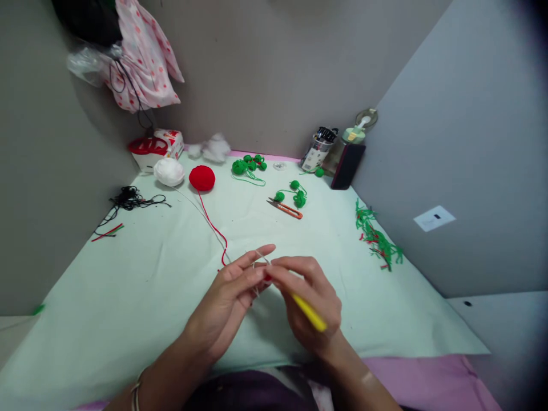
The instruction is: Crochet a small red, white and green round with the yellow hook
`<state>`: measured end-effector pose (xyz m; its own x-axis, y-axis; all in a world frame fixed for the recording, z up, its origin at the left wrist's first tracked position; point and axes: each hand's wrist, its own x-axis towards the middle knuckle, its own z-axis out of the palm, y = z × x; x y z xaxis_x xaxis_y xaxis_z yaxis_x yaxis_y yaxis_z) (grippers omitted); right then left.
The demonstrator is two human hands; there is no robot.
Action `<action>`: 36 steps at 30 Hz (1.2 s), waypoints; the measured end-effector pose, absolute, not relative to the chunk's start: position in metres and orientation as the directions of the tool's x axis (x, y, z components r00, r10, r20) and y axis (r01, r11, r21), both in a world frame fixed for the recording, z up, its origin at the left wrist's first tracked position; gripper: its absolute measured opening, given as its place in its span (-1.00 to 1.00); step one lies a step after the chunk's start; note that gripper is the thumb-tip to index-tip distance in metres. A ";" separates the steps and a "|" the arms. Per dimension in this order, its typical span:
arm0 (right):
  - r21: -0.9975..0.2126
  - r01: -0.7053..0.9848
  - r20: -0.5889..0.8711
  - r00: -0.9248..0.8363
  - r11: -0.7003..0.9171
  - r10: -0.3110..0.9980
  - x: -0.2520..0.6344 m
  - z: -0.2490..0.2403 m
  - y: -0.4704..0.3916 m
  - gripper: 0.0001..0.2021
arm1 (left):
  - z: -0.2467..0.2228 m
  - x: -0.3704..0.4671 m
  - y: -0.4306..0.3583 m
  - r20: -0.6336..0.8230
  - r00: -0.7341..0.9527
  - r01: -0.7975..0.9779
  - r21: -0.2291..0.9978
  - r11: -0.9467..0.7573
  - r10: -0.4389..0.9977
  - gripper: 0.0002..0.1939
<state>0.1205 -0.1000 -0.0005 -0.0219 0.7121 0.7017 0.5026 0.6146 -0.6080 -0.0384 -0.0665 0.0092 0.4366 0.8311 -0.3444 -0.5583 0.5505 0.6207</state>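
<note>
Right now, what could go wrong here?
The red strand and white strand run close together, so they might tangle. The red ball looks unsecured; a tug may roll it. The orange snips lie tips exposed near a small green ball and could prick the right grip on a reach.

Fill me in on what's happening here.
A person's left hand pinches a small red piece amid white yarn, while the right hand holds a yellow-handled tool, probably a crochet hook, up against it. Strands trail toward the hands from a red yarn ball and a white yarn ball. Orange thread snips lie beyond.
</note>
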 end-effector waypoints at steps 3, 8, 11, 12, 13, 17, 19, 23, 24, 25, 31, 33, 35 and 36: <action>-0.790 0.263 0.599 0.142 0.554 0.788 0.122 0.002 -0.094 -0.77 | 0.009 -0.042 -0.063 -0.357 0.403 -0.589 0.604 0.538 0.843 -0.58; -0.883 0.052 0.468 0.119 0.466 0.876 0.118 0.002 -0.087 -0.85 | 0.012 -0.041 -0.065 -0.267 0.333 -0.484 0.775 0.407 0.904 -0.62; -0.890 0.029 0.456 0.126 0.456 0.881 0.119 -0.001 -0.087 -0.85 | 0.014 -0.040 -0.067 -0.284 0.366 -0.473 0.763 0.440 0.886 -0.53; -0.893 0.008 0.448 0.128 0.451 0.885 0.120 -0.003 -0.088 -0.84 | 0.014 -0.040 -0.067 -0.296 0.381 -0.477 0.749 0.460 0.876 -0.49; -0.896 -0.012 0.439 0.130 0.444 0.889 0.121 -0.004 -0.088 -0.84 | 0.014 -0.040 -0.068 -0.304 0.398 -0.483 0.733 0.479 0.866 -0.45; -0.916 -0.099 0.371 0.168 0.390 0.914 0.125 -0.006 -0.086 -0.84 | 0.014 -0.042 -0.067 -0.325 0.460 -0.518 0.657 0.548 0.826 -0.42; -0.920 -0.185 0.309 0.201 0.346 0.930 0.126 -0.004 -0.084 -0.84 | 0.013 -0.042 -0.067 -0.331 0.491 -0.524 0.627 0.577 0.806 -0.49; -0.907 -0.347 0.186 0.174 0.238 0.967 0.125 0.000 -0.081 -0.80 | 0.013 -0.042 -0.065 -0.303 0.489 -0.525 0.647 0.554 0.818 -0.61; -0.910 -0.340 0.191 0.160 0.236 0.968 0.124 0.000 -0.081 -0.79 | 0.013 -0.041 -0.066 -0.295 0.466 -0.516 0.675 0.527 0.834 -0.62; -0.919 -0.301 0.219 0.149 0.255 0.964 0.122 0.000 -0.082 -0.79 | 0.012 -0.041 -0.066 -0.285 0.438 -0.501 0.710 0.495 0.853 -0.62; -0.927 -0.051 0.362 0.148 0.373 0.920 0.119 -0.006 -0.088 -0.84 | 0.009 -0.039 -0.070 -0.230 0.323 -0.406 0.842 0.354 0.918 -0.61; -0.939 -0.140 0.291 0.166 0.315 0.942 0.121 -0.006 -0.087 -0.83 | 0.010 -0.040 -0.069 -0.245 0.318 -0.399 0.842 0.363 0.916 -0.62; -0.938 -0.217 0.238 0.165 0.270 0.957 0.123 -0.005 -0.086 -0.81 | 0.010 -0.042 -0.069 -0.257 0.320 -0.392 0.840 0.375 0.912 -0.63; -0.936 -0.236 0.229 0.158 0.262 0.960 0.124 -0.005 -0.085 -0.80 | 0.010 -0.043 -0.069 -0.261 0.321 -0.389 0.840 0.378 0.910 -0.63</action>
<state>0.1242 -0.0853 -0.0046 0.1576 0.9605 0.2295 -0.2359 0.2623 -0.9357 -0.0426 -0.0689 0.0104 0.3215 0.9102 -0.2611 -0.3888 0.3783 0.8401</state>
